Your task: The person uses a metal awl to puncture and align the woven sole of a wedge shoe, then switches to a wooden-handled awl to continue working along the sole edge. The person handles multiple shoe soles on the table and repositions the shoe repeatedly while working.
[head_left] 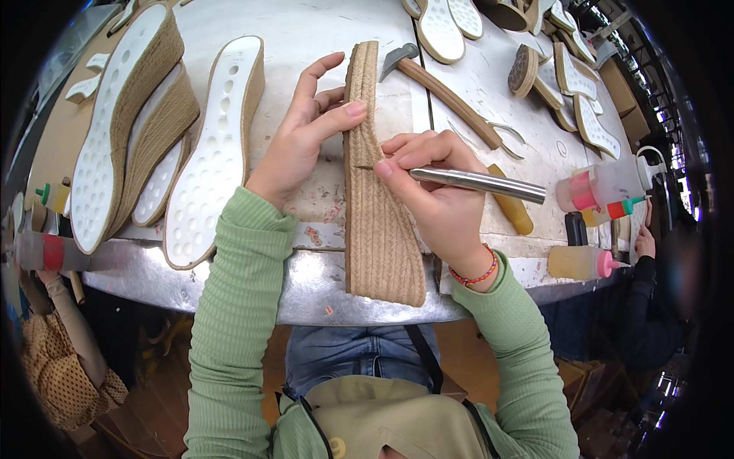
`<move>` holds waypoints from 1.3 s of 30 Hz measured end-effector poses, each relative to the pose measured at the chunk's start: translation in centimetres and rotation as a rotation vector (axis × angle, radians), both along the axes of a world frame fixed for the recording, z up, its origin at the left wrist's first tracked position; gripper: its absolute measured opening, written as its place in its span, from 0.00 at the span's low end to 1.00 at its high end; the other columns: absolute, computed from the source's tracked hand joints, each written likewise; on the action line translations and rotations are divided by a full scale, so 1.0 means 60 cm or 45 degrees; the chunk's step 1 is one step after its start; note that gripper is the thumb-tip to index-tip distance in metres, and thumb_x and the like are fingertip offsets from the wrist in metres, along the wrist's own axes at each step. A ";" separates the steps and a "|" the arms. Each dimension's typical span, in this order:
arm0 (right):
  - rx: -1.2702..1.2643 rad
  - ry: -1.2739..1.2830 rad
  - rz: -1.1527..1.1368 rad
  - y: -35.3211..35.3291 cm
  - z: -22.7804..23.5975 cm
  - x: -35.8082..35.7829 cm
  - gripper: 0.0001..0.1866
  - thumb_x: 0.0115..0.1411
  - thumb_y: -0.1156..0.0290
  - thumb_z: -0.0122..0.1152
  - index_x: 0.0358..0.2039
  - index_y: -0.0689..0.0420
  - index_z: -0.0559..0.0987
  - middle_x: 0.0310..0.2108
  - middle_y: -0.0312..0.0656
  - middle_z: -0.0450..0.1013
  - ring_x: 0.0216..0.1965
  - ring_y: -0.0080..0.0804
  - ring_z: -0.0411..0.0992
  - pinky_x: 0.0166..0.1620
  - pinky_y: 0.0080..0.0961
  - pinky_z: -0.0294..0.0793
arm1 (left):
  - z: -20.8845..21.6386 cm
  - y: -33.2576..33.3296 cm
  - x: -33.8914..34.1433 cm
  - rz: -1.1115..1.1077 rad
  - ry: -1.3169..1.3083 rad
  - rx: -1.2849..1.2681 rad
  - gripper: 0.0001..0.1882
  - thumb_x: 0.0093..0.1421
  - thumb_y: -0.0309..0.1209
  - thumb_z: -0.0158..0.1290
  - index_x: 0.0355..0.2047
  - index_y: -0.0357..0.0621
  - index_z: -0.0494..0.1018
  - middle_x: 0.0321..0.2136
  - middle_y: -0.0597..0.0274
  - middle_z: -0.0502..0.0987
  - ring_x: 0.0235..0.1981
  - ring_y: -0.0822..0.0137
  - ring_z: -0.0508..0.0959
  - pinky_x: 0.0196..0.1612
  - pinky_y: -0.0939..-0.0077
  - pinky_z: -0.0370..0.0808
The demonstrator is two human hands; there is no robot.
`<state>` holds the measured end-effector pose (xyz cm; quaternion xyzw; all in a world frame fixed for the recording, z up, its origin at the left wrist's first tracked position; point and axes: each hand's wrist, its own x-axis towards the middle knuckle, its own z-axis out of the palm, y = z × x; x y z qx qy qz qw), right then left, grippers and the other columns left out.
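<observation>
My left hand (pixel 300 138) is closed on the upper part of a wedge shoe sole (pixel 378 237), its thumb on the braided side. The sole is wrapped in tan jute-like braid and stands on edge near the table's front. In my right hand (pixel 443 203) is a slim pointed tool (pixel 489 183) with a round silver metal handle. Its thin dark tip touches the braid at the sole's left part, about midway up. My right fingertips rest against the sole's right side.
Several wedge soles with dimpled white faces, one in front (pixel 218 153), lie to the left. A hammer (pixel 451 99), pliers (pixel 508 138) and a yellow handle (pixel 511 200) lie right. Squeeze bottles (pixel 577 262) stand at the right edge. Other people's arms (pixel 646 241) show at both sides.
</observation>
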<state>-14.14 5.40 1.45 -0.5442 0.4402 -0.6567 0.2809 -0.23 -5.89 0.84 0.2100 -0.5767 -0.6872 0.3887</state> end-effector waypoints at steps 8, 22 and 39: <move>0.140 -0.149 0.016 0.005 0.006 0.001 0.09 0.53 0.81 0.68 0.29 0.63 0.73 0.35 0.46 0.75 0.36 0.23 0.74 0.41 0.18 0.75 | -0.001 0.000 -0.001 -0.003 0.013 -0.027 0.36 0.60 0.40 0.55 0.64 0.48 0.52 0.47 0.48 0.70 0.51 0.61 0.69 0.59 0.67 0.60; 0.208 -0.186 -0.052 0.001 0.009 -0.002 0.10 0.53 0.84 0.66 0.29 0.62 0.71 0.30 0.46 0.77 0.32 0.24 0.75 0.38 0.18 0.75 | 0.000 0.001 0.002 0.006 -0.011 -0.010 0.37 0.58 0.39 0.57 0.63 0.46 0.53 0.48 0.45 0.70 0.51 0.60 0.69 0.59 0.67 0.60; 0.172 -0.259 0.035 -0.003 0.006 -0.006 0.10 0.53 0.81 0.68 0.29 0.61 0.72 0.30 0.43 0.77 0.32 0.21 0.75 0.37 0.16 0.75 | 0.007 0.012 0.004 0.064 -0.018 -0.012 0.37 0.59 0.37 0.58 0.63 0.43 0.51 0.49 0.39 0.68 0.50 0.60 0.71 0.56 0.67 0.66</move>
